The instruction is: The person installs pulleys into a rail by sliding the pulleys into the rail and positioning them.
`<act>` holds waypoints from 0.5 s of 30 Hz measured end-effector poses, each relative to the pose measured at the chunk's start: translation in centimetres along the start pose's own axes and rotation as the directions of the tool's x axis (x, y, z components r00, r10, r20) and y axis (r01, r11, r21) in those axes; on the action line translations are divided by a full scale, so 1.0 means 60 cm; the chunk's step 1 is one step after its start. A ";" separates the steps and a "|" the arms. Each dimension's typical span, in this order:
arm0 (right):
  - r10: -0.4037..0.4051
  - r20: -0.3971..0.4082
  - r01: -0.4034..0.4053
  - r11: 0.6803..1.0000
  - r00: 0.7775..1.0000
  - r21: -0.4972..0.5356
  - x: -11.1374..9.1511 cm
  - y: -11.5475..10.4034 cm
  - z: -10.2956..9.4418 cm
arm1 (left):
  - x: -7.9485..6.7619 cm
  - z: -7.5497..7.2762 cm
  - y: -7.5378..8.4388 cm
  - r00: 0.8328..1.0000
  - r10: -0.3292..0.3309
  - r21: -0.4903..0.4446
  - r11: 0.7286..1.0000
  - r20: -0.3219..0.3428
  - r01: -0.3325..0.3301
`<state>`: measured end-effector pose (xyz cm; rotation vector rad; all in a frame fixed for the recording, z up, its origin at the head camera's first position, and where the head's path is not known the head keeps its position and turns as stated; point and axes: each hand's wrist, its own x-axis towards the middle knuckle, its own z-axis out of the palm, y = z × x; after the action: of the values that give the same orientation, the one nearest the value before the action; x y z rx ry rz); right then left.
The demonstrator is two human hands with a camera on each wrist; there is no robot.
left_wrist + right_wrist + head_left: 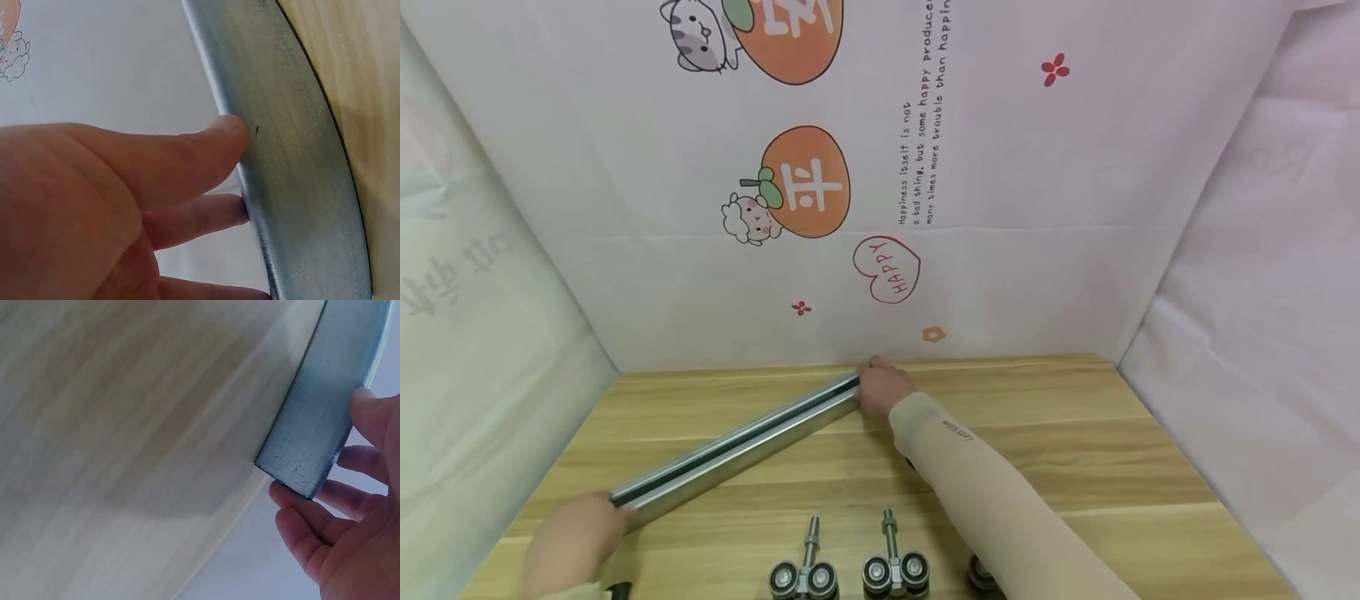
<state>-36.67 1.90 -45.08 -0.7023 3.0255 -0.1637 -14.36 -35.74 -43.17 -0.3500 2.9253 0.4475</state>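
A long silvery metal rail (737,454) with a dark slot along its top runs diagonally across the wooden table, on or just over it. My left hand (576,537) holds its near left end, and my right hand (883,389) grips the far end by the back wall. In the left wrist view the left thumb (228,134) presses the rail's upper edge, with fingertips against it below. The right wrist view shows the right thumb (372,415) on the rail's side (306,437), and fingers around its cut end. The slot's inside cannot be seen.
Roller trolleys with upright bolts stand at the table's front edge: one left (805,575), one in the middle (895,571), another (981,575) partly behind the right sleeve. A black object (619,590) shows beside the left wrist. Printed white cloth walls (1000,250) enclose the wooden table (1037,417).
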 end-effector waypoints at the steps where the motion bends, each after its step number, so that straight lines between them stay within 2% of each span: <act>1: 0.005 0.006 -0.005 1.000 1.000 0.008 -0.001 0.004 -0.002 | 0.003 0.002 0.002 1.000 0.008 -0.001 1.000 -0.012 -0.008; 7: 0.041 0.036 -0.043 0.998 0.999 0.055 -0.006 0.028 -0.016 | 0.021 0.006 0.018 0.999 0.024 0.010 1.000 -0.030 -0.024; 15: 0.090 0.100 -0.095 0.995 0.991 0.043 -0.014 0.057 -0.035 | 0.043 0.003 0.040 1.000 0.023 0.025 0.999 -0.007 -0.023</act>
<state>-37.52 5.55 -43.36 -0.5486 2.9427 -0.1926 -17.40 -33.98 -43.17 -0.3157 2.9417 0.4134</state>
